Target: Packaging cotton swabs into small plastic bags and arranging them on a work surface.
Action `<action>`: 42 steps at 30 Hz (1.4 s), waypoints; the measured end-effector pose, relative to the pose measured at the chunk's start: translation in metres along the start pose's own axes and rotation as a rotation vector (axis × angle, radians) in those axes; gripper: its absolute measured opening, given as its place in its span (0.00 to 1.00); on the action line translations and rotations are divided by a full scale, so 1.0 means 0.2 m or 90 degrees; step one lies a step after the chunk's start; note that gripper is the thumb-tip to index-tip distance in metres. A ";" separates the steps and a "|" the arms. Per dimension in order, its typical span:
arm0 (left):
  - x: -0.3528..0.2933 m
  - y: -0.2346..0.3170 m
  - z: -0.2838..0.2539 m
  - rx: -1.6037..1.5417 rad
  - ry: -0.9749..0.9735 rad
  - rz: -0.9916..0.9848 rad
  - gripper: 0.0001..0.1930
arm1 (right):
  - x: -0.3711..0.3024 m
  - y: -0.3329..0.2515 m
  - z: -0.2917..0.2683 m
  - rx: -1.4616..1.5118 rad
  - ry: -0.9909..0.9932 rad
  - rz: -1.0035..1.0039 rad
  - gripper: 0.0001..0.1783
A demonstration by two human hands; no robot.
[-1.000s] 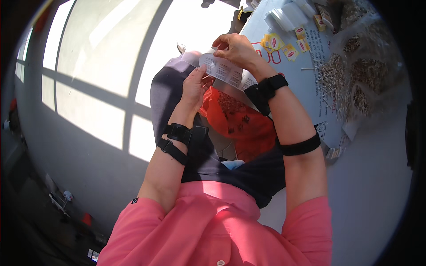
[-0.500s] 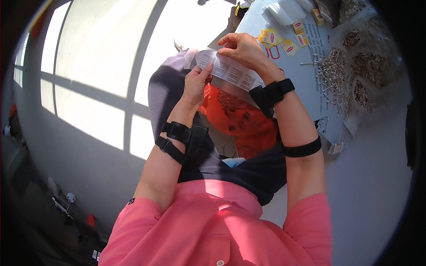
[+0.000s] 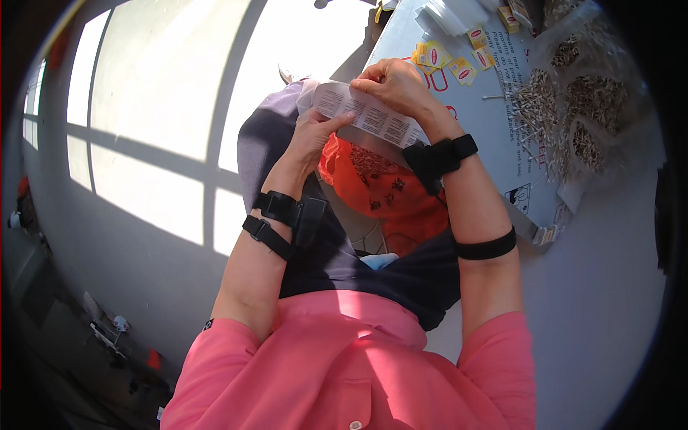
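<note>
A strip of white printed labels (image 3: 371, 120) on pale backing is stretched above my lap, between my two hands. My left hand (image 3: 313, 136) is closed on its left end, the thumb lying over the printed face and the other fingers mostly underneath. At the upper edge, my right hand (image 3: 393, 84) pinches the strip between thumb and fingertips. Below the strip hangs a red plastic bag (image 3: 387, 193) with dark marks, and small sticks show inside it.
To the right stands a pale blue board-topped table (image 3: 466, 100). Small yellow cards (image 3: 432, 55), clear plastic sleeves (image 3: 453, 18), a loose heap of cotton swabs (image 3: 534, 107) and clear bags of swabs (image 3: 595, 107) lie on it. Sunlit floor (image 3: 158, 86) spreads to the left.
The strip's left end has shifted slightly left and down and looks flatter. My left thumb now reaches further across the labels; my right hand has moved a little lower.
</note>
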State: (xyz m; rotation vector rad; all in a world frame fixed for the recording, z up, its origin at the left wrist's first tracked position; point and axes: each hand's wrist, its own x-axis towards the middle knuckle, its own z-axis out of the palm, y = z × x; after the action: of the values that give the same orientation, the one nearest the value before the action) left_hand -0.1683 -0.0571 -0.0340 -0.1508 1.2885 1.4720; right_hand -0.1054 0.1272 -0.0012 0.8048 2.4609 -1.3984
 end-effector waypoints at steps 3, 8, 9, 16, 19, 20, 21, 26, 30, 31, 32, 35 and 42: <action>0.00 0.00 0.01 -0.018 0.012 0.022 0.18 | -0.01 0.02 -0.01 -0.043 0.006 -0.015 0.15; -0.01 -0.04 0.02 -0.068 0.064 0.054 0.18 | 0.00 0.01 0.03 -0.048 0.066 0.020 0.14; -0.01 -0.04 0.04 -0.042 0.070 0.060 0.18 | 0.00 0.03 0.03 0.008 0.111 0.029 0.14; -0.01 -0.03 0.03 0.094 0.084 0.050 0.19 | -0.03 0.07 -0.01 0.037 0.059 0.068 0.14; -0.02 -0.09 0.05 -0.037 0.093 0.035 0.18 | -0.11 0.12 0.00 0.111 0.199 0.041 0.11; -0.02 -0.10 0.04 -0.034 0.092 0.034 0.18 | -0.14 0.12 0.04 0.113 0.201 0.042 0.11; -0.01 -0.10 0.03 -0.006 0.106 0.045 0.18 | -0.18 0.12 0.08 0.142 0.260 0.045 0.10; -0.05 -0.04 0.05 -0.284 0.036 0.059 0.18 | -0.34 0.10 0.22 0.082 0.388 -0.029 0.11; 0.01 -0.13 0.06 -0.121 0.105 0.090 0.17 | -0.36 0.10 0.28 0.051 0.424 -0.055 0.14; 0.02 -0.13 0.05 -0.102 0.097 0.082 0.17 | -0.37 0.10 0.29 0.053 0.428 -0.056 0.14; 0.03 -0.12 0.05 -0.084 0.089 0.074 0.18 | -0.39 0.10 0.30 0.070 0.432 -0.040 0.14; 0.07 -0.06 0.01 -0.243 0.088 0.031 0.18 | -0.43 0.07 0.33 0.024 0.439 -0.069 0.16; 0.08 -0.14 0.01 -0.234 0.070 0.053 0.17 | -0.46 0.12 0.36 -0.263 0.381 -0.189 0.25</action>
State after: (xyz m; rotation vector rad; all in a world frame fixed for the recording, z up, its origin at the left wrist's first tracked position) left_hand -0.1512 -0.0512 -0.0609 -0.4294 1.1102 1.7832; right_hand -0.0229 0.0437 -0.0186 0.8765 3.2827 -0.7184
